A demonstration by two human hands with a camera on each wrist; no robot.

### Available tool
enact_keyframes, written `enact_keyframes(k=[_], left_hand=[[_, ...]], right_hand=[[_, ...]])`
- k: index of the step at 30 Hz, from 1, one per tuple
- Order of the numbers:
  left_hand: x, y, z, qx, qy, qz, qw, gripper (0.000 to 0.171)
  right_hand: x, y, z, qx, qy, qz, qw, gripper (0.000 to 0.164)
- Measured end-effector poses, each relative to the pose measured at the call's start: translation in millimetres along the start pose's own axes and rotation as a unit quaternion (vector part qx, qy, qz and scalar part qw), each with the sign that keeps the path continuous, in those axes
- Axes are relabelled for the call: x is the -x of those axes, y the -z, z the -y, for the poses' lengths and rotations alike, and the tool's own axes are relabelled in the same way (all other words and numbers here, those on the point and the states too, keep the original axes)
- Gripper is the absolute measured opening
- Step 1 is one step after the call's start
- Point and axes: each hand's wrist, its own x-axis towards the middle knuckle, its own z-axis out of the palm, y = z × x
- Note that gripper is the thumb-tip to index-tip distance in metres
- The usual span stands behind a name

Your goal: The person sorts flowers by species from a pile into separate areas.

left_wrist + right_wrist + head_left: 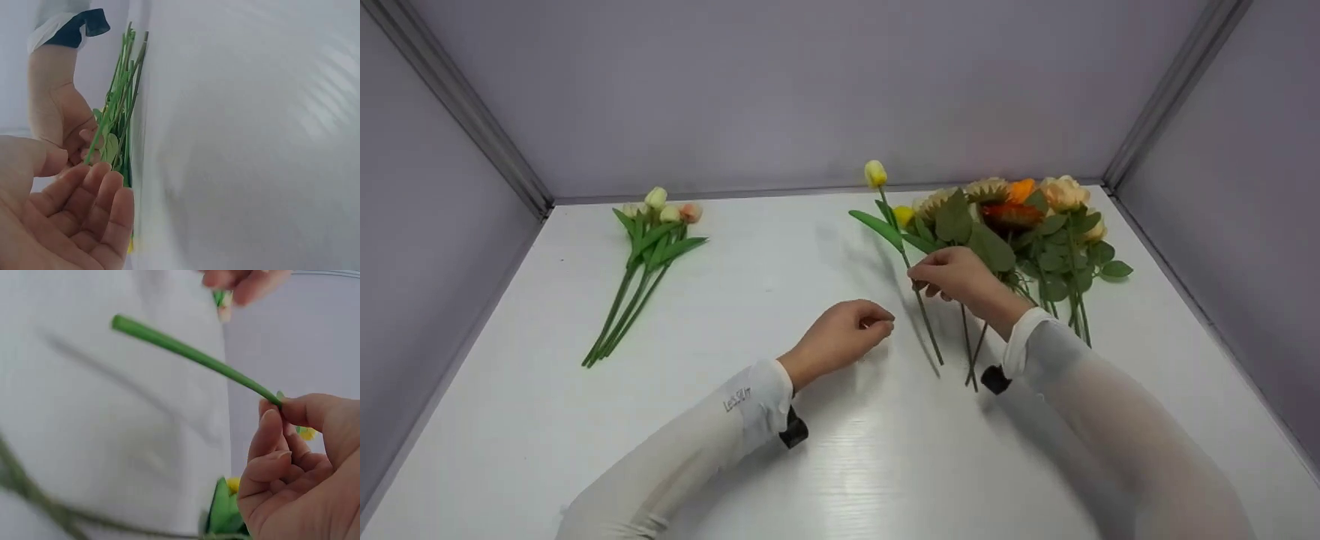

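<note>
My right hand [956, 277] pinches a yellow tulip [875, 174] by its green stem [191, 353], thumb against fingertips. In the head view the bloom points to the back wall, and the stem's cut end hangs toward the front with its shadow on the table beside it. My left hand [844, 337] hovers left of that stem, holding nothing; its fingers [112, 211] are loosely bent, with the thumb apart from them in the left wrist view. Right beside the right hand lies a pile of mixed flowers [1012, 217], partly covered by that hand and forearm.
Pale tulips [656, 199], one of them pinkish, lie bunched at the left of the white table [765, 262], stems toward the front. Another yellow bloom [903, 217] shows at the pile's left edge. Grey walls [825, 90] enclose the back and sides.
</note>
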Motion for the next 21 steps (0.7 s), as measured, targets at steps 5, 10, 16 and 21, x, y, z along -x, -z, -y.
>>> enact_keyframes(k=[5, 10, 16, 21], left_hand=[[-1.8, -2.2, 2.4, 0.144, 0.052, 0.02, 0.9881, 0.034], [-1.6, -8.7, 1.1, 0.237, 0.081, 0.029, 0.9676, 0.033], [3.5, -12.9, 0.3, 0.296, 0.099, 0.032, 0.9494, 0.029], [11.8, -16.1, 3.7, 0.325, 0.11, 0.03, 0.9389, 0.024]], right_hand=[[6.6, -14.2, 6.2, -0.121, 0.001, 0.025, 0.992, 0.045], [11.4, -26.5, 11.9, -0.205, 0.004, 0.03, 0.978, 0.041], [13.5, -29.8, 14.5, -0.227, 0.014, 0.017, 0.974, 0.034], [14.1, -27.9, 14.7, -0.227, 0.018, 0.008, 0.974, 0.029]])
